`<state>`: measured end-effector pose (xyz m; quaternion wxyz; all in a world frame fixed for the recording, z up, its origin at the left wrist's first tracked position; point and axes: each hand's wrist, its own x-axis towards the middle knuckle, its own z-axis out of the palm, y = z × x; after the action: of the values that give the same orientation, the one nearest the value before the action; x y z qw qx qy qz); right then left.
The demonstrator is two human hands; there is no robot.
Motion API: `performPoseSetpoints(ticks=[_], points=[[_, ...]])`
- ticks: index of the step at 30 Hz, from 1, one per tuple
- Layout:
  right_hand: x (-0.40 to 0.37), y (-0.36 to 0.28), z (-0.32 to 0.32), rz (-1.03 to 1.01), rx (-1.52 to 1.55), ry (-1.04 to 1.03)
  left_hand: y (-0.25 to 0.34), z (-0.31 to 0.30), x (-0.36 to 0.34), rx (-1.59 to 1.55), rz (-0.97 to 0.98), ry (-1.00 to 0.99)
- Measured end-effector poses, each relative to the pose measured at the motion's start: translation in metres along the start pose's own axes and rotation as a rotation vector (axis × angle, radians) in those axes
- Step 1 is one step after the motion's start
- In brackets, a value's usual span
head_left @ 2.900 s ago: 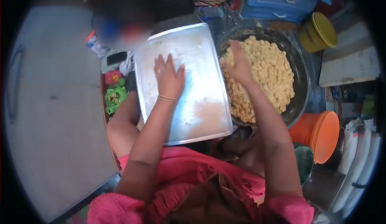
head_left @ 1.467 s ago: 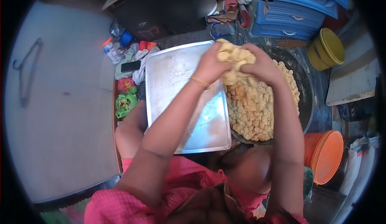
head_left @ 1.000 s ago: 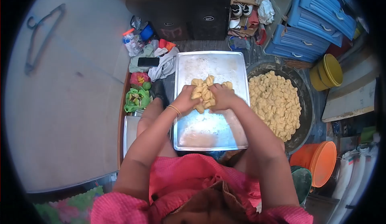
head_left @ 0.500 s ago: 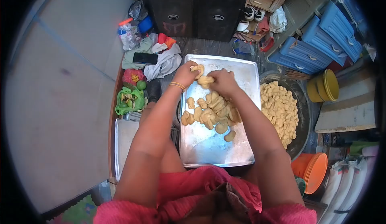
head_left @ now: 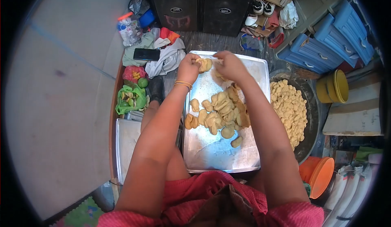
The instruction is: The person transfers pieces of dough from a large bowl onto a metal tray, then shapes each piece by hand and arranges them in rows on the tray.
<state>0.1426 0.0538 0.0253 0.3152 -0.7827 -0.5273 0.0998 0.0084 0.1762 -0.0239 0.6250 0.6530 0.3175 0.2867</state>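
A metal tray (head_left: 220,157) lies in front of me with a heap of pale, rounded dough-like pieces (head_left: 222,106) in its middle. Near the tray's far left corner, my left hand (head_left: 189,70) is closed on a piece (head_left: 205,65) of the same stuff. My right hand (head_left: 230,66) is just right of it, over the far part of the tray; a blurred pale piece shows under it, and its fingertips are smeared by motion. To the right, a large dark basin (head_left: 311,123) holds many more such pieces (head_left: 288,109).
An orange bucket (head_left: 319,176) and a yellow bucket (head_left: 338,86) stand at the right. Left of the tray are a phone (head_left: 146,55) on cloths, a green bag (head_left: 131,100) and another metal tray (head_left: 124,145). Black speakers (head_left: 224,11) stand beyond.
My right hand has moved up and away from my left hand, and the pieces between them have parted. The view has shifted slightly.
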Motion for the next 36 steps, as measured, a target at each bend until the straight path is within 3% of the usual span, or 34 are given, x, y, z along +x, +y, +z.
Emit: performPoseSetpoints(ticks=[2, 3, 6, 9, 10, 12, 13, 15, 20, 22, 24, 25, 26, 27, 30, 33, 35, 36], points=[[0.001, -0.009, 0.024, -0.235, -0.101, 0.014, -0.001, 0.0, -0.002, 0.102, 0.062, 0.039], [0.002, -0.007, 0.024, -0.234, -0.099, 0.018, 0.0, -0.001, -0.001, 0.201, 0.129, 0.079], [0.005, 0.005, 0.018, -0.054, -0.097, -0.082, 0.005, -0.007, -0.001, 0.286, 0.14, 0.115], [-0.001, 0.019, 0.006, 0.087, 0.074, 0.031, 0.016, -0.005, -0.009, 0.265, 0.136, 0.252], [-0.004, 0.018, 0.002, 0.094, 0.073, 0.03, 0.016, -0.004, -0.011, 0.263, 0.132, 0.247], [-0.008, 0.013, -0.003, 0.243, 0.383, -0.011, 0.017, -0.006, -0.011, 0.275, 0.165, 0.127], [-0.011, 0.012, -0.006, 0.241, 0.385, -0.011, 0.015, -0.007, -0.01, 0.277, 0.167, 0.128], [-0.021, 0.015, -0.012, 0.14, 0.104, 0.034, 0.01, -0.008, -0.01, 0.482, 0.333, -0.016], [-0.031, 0.029, -0.017, 0.294, 0.235, -0.082, 0.006, -0.001, -0.013, 0.504, 0.368, -0.067], [-0.03, 0.038, -0.018, 0.314, 0.734, -0.047, 0.011, 0.005, -0.018, 0.444, 0.356, -0.069], [-0.036, 0.035, -0.021, 0.356, 0.754, 0.005, 0.019, 0.014, -0.026, 0.766, 0.803, 0.178], [-0.038, 0.027, -0.023, 0.393, 0.946, 0.005, 0.029, 0.02, -0.033, 0.768, 0.805, 0.176], [-0.039, 0.022, -0.024, 0.427, 1.14, 0.005, 0.039, 0.028, -0.04, 0.418, 0.484, -0.022], [-0.038, 0.019, -0.025, 0.426, 1.143, 0.008, 0.045, 0.033, -0.043, 0.069, 0.157, -0.21], [-0.038, 0.018, -0.026, 0.383, 0.995, -0.106, 0.031, 0.038, -0.042, 0.176, 0.234, -0.226], [-0.035, 0.026, -0.029, 0.379, 0.898, 0.043, 0.031, 0.035, -0.039, 0.213, 0.207, -0.195], [-0.03, 0.035, -0.026, 0.317, 0.795, 0.324, 0.039, 0.033, -0.043, 0.307, 0.2, -0.169], [-0.028, 0.04, -0.022, 0.318, 0.795, 0.324, 0.038, 0.03, -0.043, 0.307, 0.2, -0.17]])
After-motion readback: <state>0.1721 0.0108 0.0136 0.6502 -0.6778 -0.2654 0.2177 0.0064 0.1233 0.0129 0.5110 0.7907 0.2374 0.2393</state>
